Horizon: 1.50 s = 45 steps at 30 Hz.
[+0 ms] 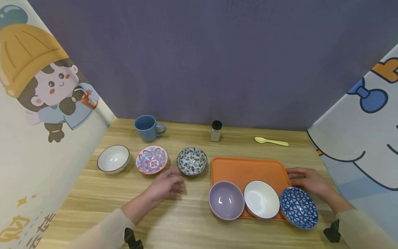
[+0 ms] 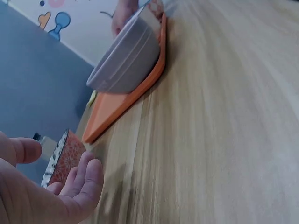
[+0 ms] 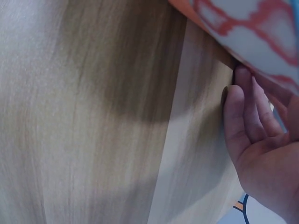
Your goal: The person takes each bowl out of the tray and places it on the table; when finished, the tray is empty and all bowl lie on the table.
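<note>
My left hand (image 1: 166, 186) hovers over the table with loosely bent fingers and holds nothing. Just beyond its fingertips stands a small bowl (image 1: 192, 161) with black-and-white leaf patterns inside; its red outside (image 2: 70, 156) shows in the left wrist view. My right hand (image 1: 306, 180) is at the right edge of an orange tray (image 1: 248, 169), fingertips right at the rim. Beside that hand, a blue-and-white patterned bowl (image 1: 299, 207) leans outward over the tray's edge. A white bowl (image 1: 262, 199) and a purple bowl (image 1: 226, 200) sit left of it, along the tray's near side.
Left of the tray are a red-and-blue patterned dish (image 1: 151, 159) and a white bowl with a dark rim (image 1: 113, 159). Along the back stand a blue mug (image 1: 147, 128) and a black-lidded jar (image 1: 216, 131), with a yellow spoon (image 1: 271, 141) lying farther right. Walls enclose the table.
</note>
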### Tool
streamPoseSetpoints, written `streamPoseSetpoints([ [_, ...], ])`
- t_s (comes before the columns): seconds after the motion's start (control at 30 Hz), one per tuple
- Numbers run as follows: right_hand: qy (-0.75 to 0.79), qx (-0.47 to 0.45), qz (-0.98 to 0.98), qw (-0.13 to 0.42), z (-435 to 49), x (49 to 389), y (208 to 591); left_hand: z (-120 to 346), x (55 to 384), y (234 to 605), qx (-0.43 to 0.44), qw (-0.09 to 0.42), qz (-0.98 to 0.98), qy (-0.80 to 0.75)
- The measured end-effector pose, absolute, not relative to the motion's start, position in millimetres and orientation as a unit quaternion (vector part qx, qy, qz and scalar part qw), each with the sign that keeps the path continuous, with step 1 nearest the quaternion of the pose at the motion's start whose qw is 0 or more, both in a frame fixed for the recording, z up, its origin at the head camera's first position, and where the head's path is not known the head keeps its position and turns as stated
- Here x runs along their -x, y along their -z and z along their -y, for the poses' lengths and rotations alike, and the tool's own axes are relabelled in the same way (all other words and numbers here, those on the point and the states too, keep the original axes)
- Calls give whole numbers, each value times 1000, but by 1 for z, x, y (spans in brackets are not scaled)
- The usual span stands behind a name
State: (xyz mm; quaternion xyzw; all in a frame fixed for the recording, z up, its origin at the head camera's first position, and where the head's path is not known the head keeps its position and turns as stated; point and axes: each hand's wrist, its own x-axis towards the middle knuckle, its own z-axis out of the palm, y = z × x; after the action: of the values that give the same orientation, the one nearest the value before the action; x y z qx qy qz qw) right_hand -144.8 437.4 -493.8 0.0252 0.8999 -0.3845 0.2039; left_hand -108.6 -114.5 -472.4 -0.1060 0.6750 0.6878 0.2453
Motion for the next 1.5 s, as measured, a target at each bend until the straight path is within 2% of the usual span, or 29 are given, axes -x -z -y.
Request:
streamPoseSetpoints([
  [0.37,391,-26,-898,200,-437,144,495,90,95,469,16,324,-672,-666],
  [0.6,398,-29,-893,207,-435,144,493,70,91,474,-20,354,-660,-663],
  [1.5,404,-25,-892,200,-438,144,497,32,85,484,-17,346,-668,-658],
])
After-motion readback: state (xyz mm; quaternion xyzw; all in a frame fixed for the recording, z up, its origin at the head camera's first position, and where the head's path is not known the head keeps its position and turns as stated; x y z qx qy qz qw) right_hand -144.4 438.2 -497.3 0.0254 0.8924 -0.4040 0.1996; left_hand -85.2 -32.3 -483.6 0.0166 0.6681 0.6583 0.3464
